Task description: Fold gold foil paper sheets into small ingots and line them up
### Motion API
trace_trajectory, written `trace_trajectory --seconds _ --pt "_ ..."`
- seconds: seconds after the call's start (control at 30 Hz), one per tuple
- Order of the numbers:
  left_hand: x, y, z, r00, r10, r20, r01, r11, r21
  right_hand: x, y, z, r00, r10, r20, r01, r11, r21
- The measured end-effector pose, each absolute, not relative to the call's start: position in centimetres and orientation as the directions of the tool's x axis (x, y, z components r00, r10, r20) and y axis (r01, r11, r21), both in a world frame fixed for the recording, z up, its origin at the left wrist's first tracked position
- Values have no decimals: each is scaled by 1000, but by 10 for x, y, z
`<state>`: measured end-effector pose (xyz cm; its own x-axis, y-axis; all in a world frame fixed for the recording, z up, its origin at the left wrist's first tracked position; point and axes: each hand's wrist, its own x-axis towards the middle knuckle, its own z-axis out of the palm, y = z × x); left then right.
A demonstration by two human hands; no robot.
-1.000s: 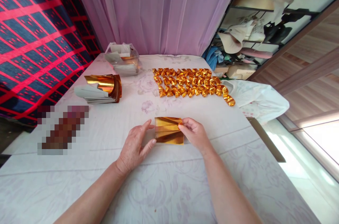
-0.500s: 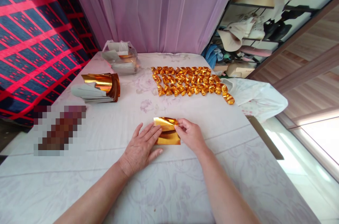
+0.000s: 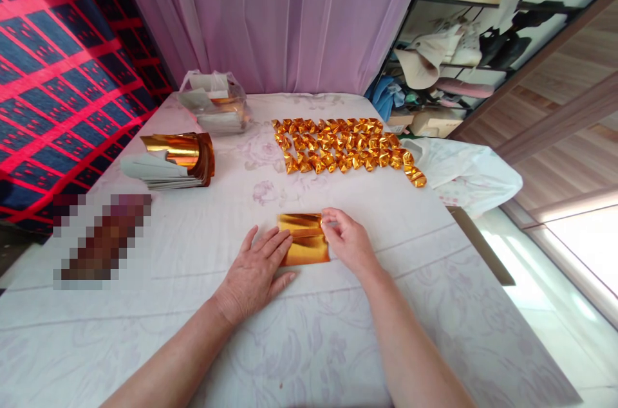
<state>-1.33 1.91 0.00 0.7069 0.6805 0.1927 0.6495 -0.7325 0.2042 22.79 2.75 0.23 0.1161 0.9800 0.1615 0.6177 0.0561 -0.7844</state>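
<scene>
A shiny gold foil paper sheet (image 3: pixel 305 248) lies on the table in front of me, with a crease running across it. My left hand (image 3: pixel 257 266) is flat and spread, its fingertips resting on the sheet's left edge. At the far right corner my right hand (image 3: pixel 348 239) pinches the edge of the paper between thumb and fingers. Beyond both hands, rows of folded gold foil pieces (image 3: pixel 342 145) stand on the cloth. A curled stack of gold foil paper (image 3: pixel 176 160) with pale backs sits at the left.
A clear plastic bag (image 3: pixel 217 102) of more paper stands at the back left. At the left edge is a blurred-out dark red object (image 3: pixel 106 237). A white plastic bag (image 3: pixel 476 173) hangs off the right side of the patterned tablecloth (image 3: pixel 309 343), beside shelves with hats and shoes.
The far part of the foil sheet, curled and wrinkled before, now lies flatter. My right hand has shifted slightly at the far right corner; the left stays flat on the paper.
</scene>
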Motion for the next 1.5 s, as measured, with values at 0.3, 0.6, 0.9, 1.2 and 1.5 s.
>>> trace_trajectory --seconds 0.3,0.6,0.9,1.2,1.5 --pt "-11 18 0 694 691 202 657 -722 214 231 26 5 65 951 301 658 186 -730" --pt "-9 14 2 677 706 207 672 -708 217 227 26 4 -81 960 269 820 217 -530" --pt "-5 13 5 661 716 225 692 -697 188 228 26 3 -89 959 270 815 225 -533" --pt "-4 15 6 637 738 223 697 -675 241 243 24 9 -199 960 198 705 280 -651" --pt "-4 19 8 616 753 231 687 -657 310 256 14 24 -369 928 59 647 302 -700"
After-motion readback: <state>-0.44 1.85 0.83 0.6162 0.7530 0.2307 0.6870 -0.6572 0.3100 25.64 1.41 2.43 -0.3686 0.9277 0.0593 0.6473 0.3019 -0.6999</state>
